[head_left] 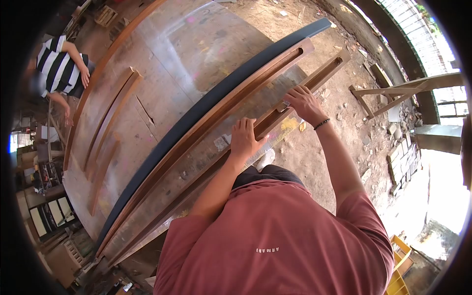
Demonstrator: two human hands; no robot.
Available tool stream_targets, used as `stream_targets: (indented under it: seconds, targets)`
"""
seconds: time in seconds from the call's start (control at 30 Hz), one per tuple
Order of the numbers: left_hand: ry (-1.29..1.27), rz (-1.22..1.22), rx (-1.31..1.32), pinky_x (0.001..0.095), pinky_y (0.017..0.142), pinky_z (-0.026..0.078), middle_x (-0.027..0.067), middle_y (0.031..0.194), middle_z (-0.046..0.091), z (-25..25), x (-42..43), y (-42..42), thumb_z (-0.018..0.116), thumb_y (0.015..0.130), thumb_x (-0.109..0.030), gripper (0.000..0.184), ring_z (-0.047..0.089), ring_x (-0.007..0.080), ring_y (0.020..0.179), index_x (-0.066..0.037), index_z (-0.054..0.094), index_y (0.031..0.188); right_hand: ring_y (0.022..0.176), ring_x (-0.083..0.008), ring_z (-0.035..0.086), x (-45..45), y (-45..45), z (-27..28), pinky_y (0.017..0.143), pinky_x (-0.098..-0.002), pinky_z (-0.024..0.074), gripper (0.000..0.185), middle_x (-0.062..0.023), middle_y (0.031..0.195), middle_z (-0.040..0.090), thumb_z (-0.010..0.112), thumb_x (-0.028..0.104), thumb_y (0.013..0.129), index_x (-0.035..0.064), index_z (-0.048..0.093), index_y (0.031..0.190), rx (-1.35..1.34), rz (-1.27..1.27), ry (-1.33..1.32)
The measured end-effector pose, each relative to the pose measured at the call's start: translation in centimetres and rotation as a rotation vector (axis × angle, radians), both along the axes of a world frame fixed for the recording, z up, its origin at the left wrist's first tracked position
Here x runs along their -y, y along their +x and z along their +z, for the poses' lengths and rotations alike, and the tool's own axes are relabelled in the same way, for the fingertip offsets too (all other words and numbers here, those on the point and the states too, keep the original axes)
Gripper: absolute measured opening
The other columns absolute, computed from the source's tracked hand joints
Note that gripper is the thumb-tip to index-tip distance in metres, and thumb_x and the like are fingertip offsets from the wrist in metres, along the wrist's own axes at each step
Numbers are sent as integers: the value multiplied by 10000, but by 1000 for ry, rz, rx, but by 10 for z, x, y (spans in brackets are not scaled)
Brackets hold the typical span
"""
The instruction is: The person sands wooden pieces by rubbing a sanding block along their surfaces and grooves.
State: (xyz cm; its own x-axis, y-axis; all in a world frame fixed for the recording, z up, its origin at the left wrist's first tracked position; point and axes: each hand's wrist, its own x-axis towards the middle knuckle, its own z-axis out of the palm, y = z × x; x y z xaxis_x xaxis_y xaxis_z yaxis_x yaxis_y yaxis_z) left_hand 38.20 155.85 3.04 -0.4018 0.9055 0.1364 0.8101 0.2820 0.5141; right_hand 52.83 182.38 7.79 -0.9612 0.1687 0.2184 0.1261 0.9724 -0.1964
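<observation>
A long brown wooden rail (322,73) with a groove along its top lies at the near edge of the table. My left hand (245,140) grips it around the middle, fingers over the far side and thumb on the near side. Farther along the rail, my right hand (306,104) has its fingers bent over the groove. Something small and pale shows at those fingertips, too little of it to name. Beyond lies a second grooved wooden rail (255,83), alongside a long dark padded strip (211,96).
Several thinner wooden strips (110,110) lie across the worn table (162,64). At the far side stands a person in a striped shirt (59,64). A wooden trestle (393,92) and stacked bricks (404,162) are on the dirt floor to the right.
</observation>
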Motion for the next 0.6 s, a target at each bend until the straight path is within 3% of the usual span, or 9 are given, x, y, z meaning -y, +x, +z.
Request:
stream_targets:
  seconds: [0.23,0.6]
  targets:
    - [75,-14,72,498,1001,497,155,1180,612,0,2,-6,943,785,-383,705,593,372,1118,-24,610,1293,1159,-293,642,16,0,8,1091,-434,500,239,-82,1092,653,659,58,902,69,673,1140,-29,54,-16]
    - [48,-20,114,478,1006,505,157,1176,590,1,2,-9,944,802,-389,711,587,356,1135,-11,614,1305,1191,-295,662,-4,-1,12,1093,-439,504,216,-81,1194,733,706,47,893,64,713,1108,63,-19,36]
